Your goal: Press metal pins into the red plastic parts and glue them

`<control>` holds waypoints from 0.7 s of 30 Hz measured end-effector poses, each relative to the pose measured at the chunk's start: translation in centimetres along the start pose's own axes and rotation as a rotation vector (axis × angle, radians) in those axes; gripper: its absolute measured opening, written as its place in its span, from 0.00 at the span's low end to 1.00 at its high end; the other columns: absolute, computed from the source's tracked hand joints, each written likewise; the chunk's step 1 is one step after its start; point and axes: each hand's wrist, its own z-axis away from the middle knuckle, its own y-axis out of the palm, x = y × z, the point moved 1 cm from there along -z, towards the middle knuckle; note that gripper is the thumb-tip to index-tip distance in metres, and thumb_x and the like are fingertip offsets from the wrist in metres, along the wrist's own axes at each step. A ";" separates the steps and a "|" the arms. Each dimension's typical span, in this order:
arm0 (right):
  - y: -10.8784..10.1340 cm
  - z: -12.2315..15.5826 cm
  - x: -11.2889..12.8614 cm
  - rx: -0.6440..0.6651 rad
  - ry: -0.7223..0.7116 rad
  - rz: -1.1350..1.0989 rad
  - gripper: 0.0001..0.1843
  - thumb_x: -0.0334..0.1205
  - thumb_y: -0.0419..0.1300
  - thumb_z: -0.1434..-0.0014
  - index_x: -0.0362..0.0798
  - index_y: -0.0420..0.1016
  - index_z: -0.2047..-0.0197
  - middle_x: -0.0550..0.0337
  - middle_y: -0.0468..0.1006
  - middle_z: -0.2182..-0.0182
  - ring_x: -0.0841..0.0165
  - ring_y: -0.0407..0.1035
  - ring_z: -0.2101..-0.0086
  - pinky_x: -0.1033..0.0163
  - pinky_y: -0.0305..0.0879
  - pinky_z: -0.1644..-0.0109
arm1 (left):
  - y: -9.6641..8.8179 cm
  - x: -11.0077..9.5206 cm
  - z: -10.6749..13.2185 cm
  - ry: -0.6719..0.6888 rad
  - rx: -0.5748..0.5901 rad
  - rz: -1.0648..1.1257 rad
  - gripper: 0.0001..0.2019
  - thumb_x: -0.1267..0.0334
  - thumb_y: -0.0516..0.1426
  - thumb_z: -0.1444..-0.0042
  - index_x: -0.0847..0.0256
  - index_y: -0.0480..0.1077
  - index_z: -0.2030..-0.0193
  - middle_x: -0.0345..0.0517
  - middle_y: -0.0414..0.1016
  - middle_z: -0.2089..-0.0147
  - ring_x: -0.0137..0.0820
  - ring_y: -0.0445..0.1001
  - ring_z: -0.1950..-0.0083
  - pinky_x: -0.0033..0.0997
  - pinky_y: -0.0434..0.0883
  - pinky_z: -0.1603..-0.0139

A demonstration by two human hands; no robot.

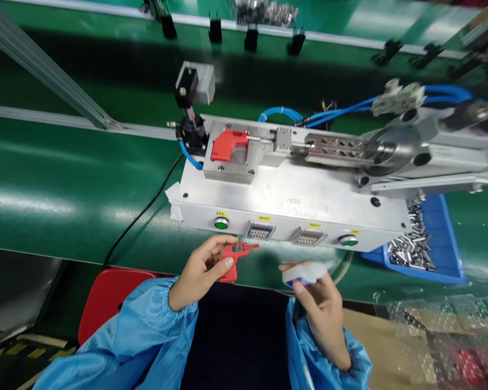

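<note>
My left hand [199, 271] pinches a small red plastic part [236, 257] with a thin metal pin standing up from it, just below the front of a grey metal press fixture [293, 200]. My right hand [323, 303] holds a small white block with a blue mark [305, 273], blurred by motion, a little to the right of the red part. Another red plastic part [228, 145] sits in the fixture's nest at its upper left. Both arms wear blue sleeves.
The fixture stands on a green conveyor belt [65, 184], with two green buttons [222, 222] on its front and blue air hoses [337, 111] behind. A blue tray [443, 238] of several metal pins lies at right. A red stool [106, 295] is lower left; clear plastic bags lie lower right.
</note>
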 end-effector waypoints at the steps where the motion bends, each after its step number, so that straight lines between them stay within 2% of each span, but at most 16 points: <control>1: -0.2 -0.2 -0.6 0.006 -0.021 0.050 0.14 0.50 0.65 0.31 0.52 0.75 0.49 0.51 0.84 0.53 0.55 0.80 0.49 0.52 0.77 0.45 | 0.0 0.2 -0.1 -0.018 0.009 0.029 0.22 0.47 0.67 0.36 0.59 0.75 0.44 0.43 0.81 0.64 0.28 0.74 0.71 0.26 0.71 0.70; 3: -0.5 -0.9 -2.0 -0.017 -0.113 0.211 0.12 0.49 0.65 0.31 0.52 0.76 0.50 0.50 0.84 0.50 0.55 0.78 0.47 0.48 0.76 0.41 | 0.0 0.6 -0.4 -0.053 0.036 0.076 0.25 0.43 0.66 0.38 0.60 0.74 0.44 0.43 0.79 0.65 0.27 0.72 0.74 0.26 0.71 0.73; 6: -0.9 -1.9 -4.3 -0.057 -0.279 0.459 0.12 0.51 0.64 0.30 0.53 0.78 0.50 0.50 0.83 0.52 0.53 0.79 0.50 0.45 0.77 0.43 | -0.4 0.8 -0.7 -0.083 0.054 0.104 0.27 0.39 0.66 0.39 0.59 0.72 0.45 0.43 0.77 0.64 0.27 0.72 0.73 0.28 0.73 0.72; 9: -1.8 -2.1 -5.2 -0.050 -0.366 0.604 0.17 0.51 0.61 0.29 0.54 0.77 0.42 0.50 0.83 0.50 0.53 0.79 0.49 0.46 0.80 0.45 | -1.1 0.7 -0.7 -0.095 0.065 0.104 0.28 0.38 0.66 0.39 0.58 0.72 0.44 0.44 0.76 0.63 0.27 0.71 0.72 0.29 0.74 0.71; 11: -2.8 -1.8 -4.7 -0.044 -0.392 0.681 0.21 0.50 0.59 0.28 0.54 0.74 0.36 0.49 0.82 0.47 0.52 0.79 0.47 0.47 0.81 0.46 | -1.5 0.9 -0.4 -0.090 0.064 0.098 0.28 0.39 0.66 0.39 0.58 0.71 0.43 0.44 0.76 0.62 0.26 0.69 0.72 0.28 0.72 0.70; 14: -4.8 -0.9 -2.0 -0.050 -0.410 0.729 0.18 0.48 0.58 0.28 0.54 0.77 0.39 0.50 0.83 0.48 0.53 0.81 0.49 0.50 0.82 0.47 | -2.1 1.7 -0.1 -0.063 0.024 0.078 0.28 0.42 0.67 0.39 0.56 0.69 0.41 0.43 0.75 0.61 0.26 0.68 0.70 0.26 0.68 0.71; 17: -6.1 -0.9 3.0 0.009 -0.442 0.694 0.12 0.47 0.60 0.28 0.54 0.83 0.50 0.53 0.86 0.57 0.56 0.83 0.58 0.55 0.83 0.55 | -2.5 3.0 -0.1 -0.053 -0.023 0.018 0.25 0.45 0.67 0.38 0.55 0.69 0.41 0.39 0.72 0.64 0.26 0.64 0.71 0.27 0.66 0.70; 19: -5.8 -2.3 6.9 0.113 -0.505 0.682 0.09 0.45 0.61 0.28 0.54 0.83 0.54 0.54 0.86 0.59 0.59 0.83 0.61 0.58 0.82 0.58 | -2.6 3.5 -0.3 -0.057 -0.017 -0.025 0.23 0.47 0.66 0.38 0.56 0.70 0.43 0.38 0.71 0.65 0.27 0.62 0.71 0.28 0.65 0.69; 21: -4.2 -4.9 10.6 0.246 -0.590 0.700 0.09 0.42 0.60 0.27 0.54 0.82 0.53 0.55 0.86 0.58 0.60 0.82 0.59 0.59 0.80 0.55 | -2.6 3.7 -0.5 -0.032 -0.011 -0.051 0.21 0.48 0.66 0.39 0.56 0.72 0.45 0.39 0.73 0.63 0.28 0.63 0.70 0.28 0.65 0.68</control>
